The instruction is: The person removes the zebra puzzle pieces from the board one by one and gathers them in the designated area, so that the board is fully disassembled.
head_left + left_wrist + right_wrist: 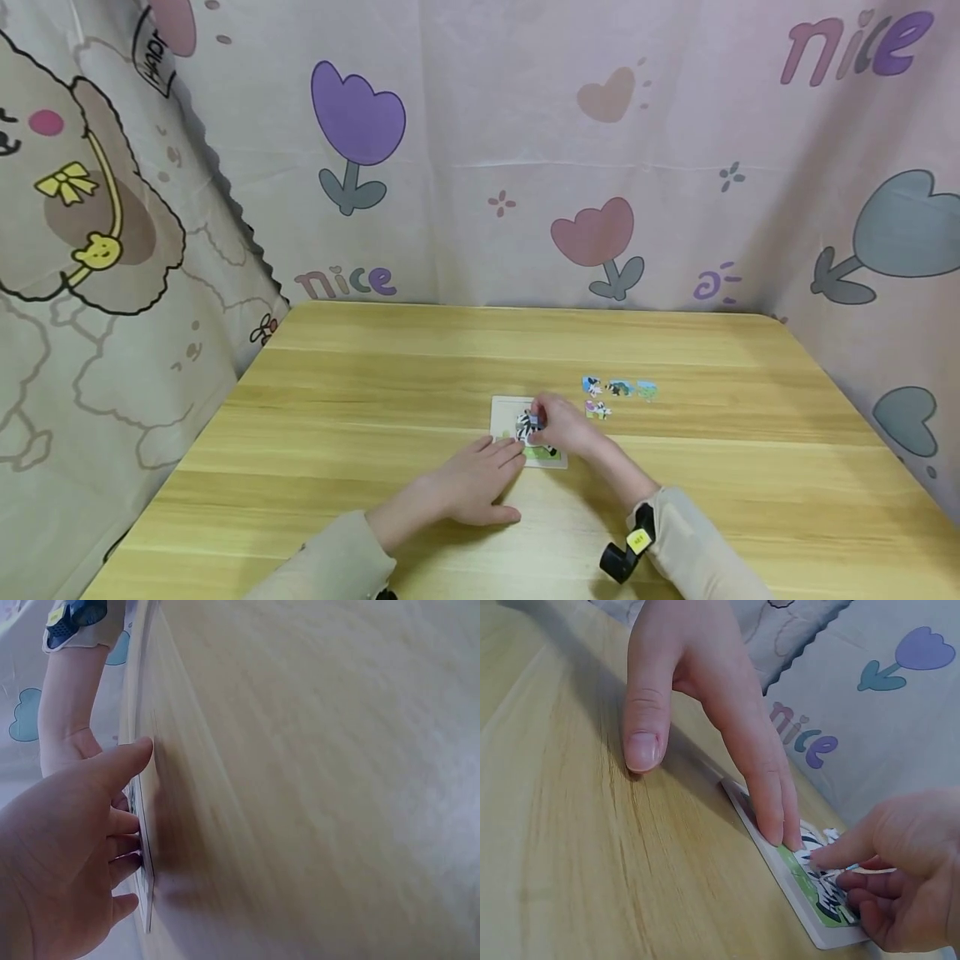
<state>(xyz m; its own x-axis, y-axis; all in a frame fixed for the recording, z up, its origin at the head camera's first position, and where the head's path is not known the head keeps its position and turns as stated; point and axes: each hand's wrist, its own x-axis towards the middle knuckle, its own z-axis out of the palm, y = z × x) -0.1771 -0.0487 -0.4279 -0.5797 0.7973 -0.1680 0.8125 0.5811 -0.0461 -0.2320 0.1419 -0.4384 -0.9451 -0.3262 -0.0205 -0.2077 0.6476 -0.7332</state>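
Progress: looks midway; the puzzle board already carries zebra and grass pieces, while four loose pieces wait on the table.
Left hand: lies flat, fingers straight, fingertips pressing the board's near edge.
Right hand: pinches a puzzle piece just over the board.
Loose pieces: at two o'clock from the right hand, near it.
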